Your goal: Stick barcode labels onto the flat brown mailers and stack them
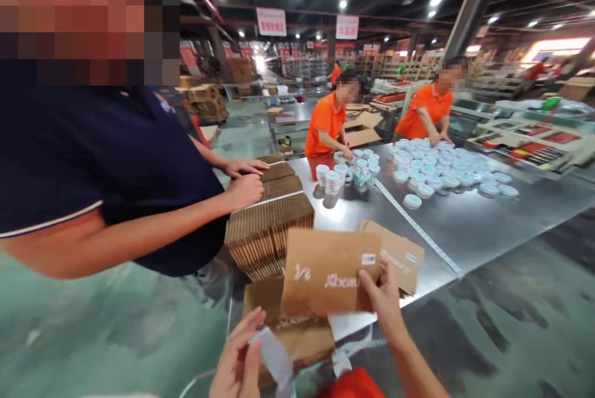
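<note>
My right hand (383,296) grips a flat brown cardboard box blank (325,271) with white lettering, held up over the near corner of the metal table (488,224). My left hand (237,361) is low in front of me, its fingers pinched on a white strip of paper or tape (276,358). Under the held blank lies another folded brown box (297,333), and a second blank (402,255) rests on the table behind it.
A person in a dark shirt stands close at my left, their hands (244,184) on a tall stack of flat cardboard (269,218). Two people in orange shirts (325,125) work at the far side among several white round containers (432,168). The floor is green.
</note>
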Available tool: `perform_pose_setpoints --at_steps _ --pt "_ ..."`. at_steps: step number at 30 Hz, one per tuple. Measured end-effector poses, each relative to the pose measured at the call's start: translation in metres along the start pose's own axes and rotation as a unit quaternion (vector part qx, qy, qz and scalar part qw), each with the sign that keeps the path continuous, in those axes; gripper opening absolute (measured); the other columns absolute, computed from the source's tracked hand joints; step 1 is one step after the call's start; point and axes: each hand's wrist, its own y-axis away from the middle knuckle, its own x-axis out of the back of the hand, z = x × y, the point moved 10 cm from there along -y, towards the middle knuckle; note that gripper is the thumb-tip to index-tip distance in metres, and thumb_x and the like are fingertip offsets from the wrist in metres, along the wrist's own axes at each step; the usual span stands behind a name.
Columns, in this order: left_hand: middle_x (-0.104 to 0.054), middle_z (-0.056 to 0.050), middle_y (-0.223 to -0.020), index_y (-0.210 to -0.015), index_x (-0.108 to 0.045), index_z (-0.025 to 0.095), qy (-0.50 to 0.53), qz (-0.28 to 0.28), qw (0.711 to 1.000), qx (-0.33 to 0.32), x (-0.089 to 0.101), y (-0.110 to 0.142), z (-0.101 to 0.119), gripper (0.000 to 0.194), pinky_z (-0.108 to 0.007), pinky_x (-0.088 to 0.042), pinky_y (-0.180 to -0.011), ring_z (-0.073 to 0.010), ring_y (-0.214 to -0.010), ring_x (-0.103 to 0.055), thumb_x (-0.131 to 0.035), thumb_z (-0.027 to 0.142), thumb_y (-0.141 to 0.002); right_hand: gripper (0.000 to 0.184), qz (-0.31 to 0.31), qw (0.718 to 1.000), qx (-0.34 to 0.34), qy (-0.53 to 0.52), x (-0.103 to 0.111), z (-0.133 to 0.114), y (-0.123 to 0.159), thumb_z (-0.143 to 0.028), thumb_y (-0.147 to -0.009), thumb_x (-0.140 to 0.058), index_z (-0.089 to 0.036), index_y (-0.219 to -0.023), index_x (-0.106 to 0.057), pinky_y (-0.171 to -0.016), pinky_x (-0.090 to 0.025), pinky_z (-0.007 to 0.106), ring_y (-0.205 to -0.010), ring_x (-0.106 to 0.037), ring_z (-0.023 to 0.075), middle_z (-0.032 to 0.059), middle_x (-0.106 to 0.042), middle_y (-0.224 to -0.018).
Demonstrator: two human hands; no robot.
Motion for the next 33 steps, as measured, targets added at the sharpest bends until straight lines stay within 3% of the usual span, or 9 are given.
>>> perform_pose_setpoints --at_steps 4,7,10,13,15,17,23,29,33 --pt "-0.075 -0.01 -0.094 -0.09 -0.067 0.019 0.007 -0.028 0.996 0.079 -0.015 0.005 -0.017 0.048 -0.033 -0.058 -0.079 -0.0267 -0.088 -0.071 -0.069 0.061 -0.067 0.051 0.214 0.95 -0.117 0.196 0.117 0.023 -0.053 -0.044 -0.068 -0.064 -0.014 -0.107 -0.052 -0.076 -0.049 0.042 -0.089 -0.062 0.0293 0.0165 -0.064 -0.099" --pt "-0.074 -0.008 -0.084 -0.089 -0.066 0.018 0.044 -0.044 0.991 0.117 -0.03 0.007 -0.025 0.044 -0.031 -0.057 -0.072 -0.0251 -0.082 -0.071 -0.073 0.053 -0.064 0.053 0.23 0.899 -0.129 0.35 0.131 0.033 -0.062 -0.035 -0.065 -0.064 -0.008 -0.11 -0.056 -0.09 -0.038 0.055 -0.112 -0.05 0.0411 0.028 -0.055 -0.116" --pt "-0.074 -0.006 -0.083 -0.08 -0.067 0.018 0.082 -0.051 0.986 0.134 -0.041 0.007 -0.022 0.027 -0.03 -0.054 -0.074 -0.0227 -0.081 -0.07 -0.073 0.039 -0.064 0.05 0.151 0.927 -0.003 0.344 0.073 0.026 -0.036 -0.036 -0.07 -0.06 -0.011 -0.113 -0.056 -0.096 -0.035 0.054 -0.119 -0.044 0.0387 0.0239 -0.052 -0.122" --pt "-0.075 -0.008 -0.09 -0.068 -0.067 0.017 0.112 -0.043 0.98 0.158 -0.044 0.009 -0.021 0.014 -0.031 -0.052 -0.079 -0.0253 -0.093 -0.068 -0.068 0.028 -0.06 0.035 -0.066 0.976 0.037 0.204 -0.019 0.022 0.02 -0.04 -0.078 -0.055 -0.017 -0.104 -0.06 -0.083 -0.048 0.041 -0.101 -0.057 0.0274 0.0139 -0.06 -0.106" --pt "-0.073 -0.01 -0.102 -0.07 -0.069 0.017 0.12 -0.054 0.98 0.152 -0.046 0.01 -0.018 0.012 -0.033 -0.05 -0.086 -0.0281 -0.107 -0.063 -0.064 0.025 -0.061 0.026 -0.204 0.972 0.022 0.113 -0.074 0.013 0.063 -0.037 -0.083 -0.054 -0.02 -0.1 -0.061 -0.077 -0.051 0.034 -0.094 -0.059 0.0219 0.0097 -0.061 -0.102" --pt "-0.072 -0.011 -0.109 -0.074 -0.072 0.018 0.103 -0.067 0.984 0.13 -0.046 0.011 -0.016 0.015 -0.036 -0.047 -0.094 -0.0287 -0.115 -0.059 -0.063 0.026 -0.065 0.02 -0.277 0.958 0.02 0.069 -0.106 -0.003 0.096 -0.033 -0.085 -0.053 -0.02 -0.097 -0.062 -0.076 -0.05 0.03 -0.091 -0.06 0.0187 0.0074 -0.062 -0.099" --pt "-0.073 -0.011 -0.104 -0.095 -0.069 0.018 0.085 -0.063 0.986 0.126 -0.042 0.014 -0.025 0.033 -0.039 -0.052 -0.092 -0.0259 -0.1 -0.067 -0.069 0.033 -0.065 0.014 -0.366 0.93 0.023 0.035 -0.139 -0.031 0.128 -0.029 -0.084 -0.059 -0.02 -0.092 -0.063 -0.071 -0.048 0.027 -0.077 -0.058 0.0147 0.0035 -0.063 -0.085" --pt "-0.07 -0.013 -0.112 -0.07 -0.067 0.018 0.043 -0.069 0.988 0.133 -0.043 0.015 -0.024 0.02 -0.033 -0.053 -0.086 -0.0255 -0.101 -0.066 -0.066 0.038 -0.068 0.019 -0.365 0.931 -0.02 0.014 -0.142 -0.021 0.132 -0.037 -0.085 -0.059 -0.02 -0.079 -0.065 -0.068 -0.047 0.028 -0.076 -0.058 0.0166 0.0032 -0.062 -0.079" --pt "-0.073 -0.007 -0.081 -0.065 -0.064 0.019 0.008 -0.083 0.988 0.13 -0.045 0.012 -0.029 0.021 -0.028 -0.052 -0.074 -0.022 -0.081 -0.067 -0.063 0.04 -0.069 0.024 -0.346 0.938 -0.009 0.017 -0.138 -0.02 0.129 -0.041 -0.085 -0.059 -0.021 -0.076 -0.067 -0.069 -0.048 0.029 -0.075 -0.058 0.0169 0.0037 -0.061 -0.077"
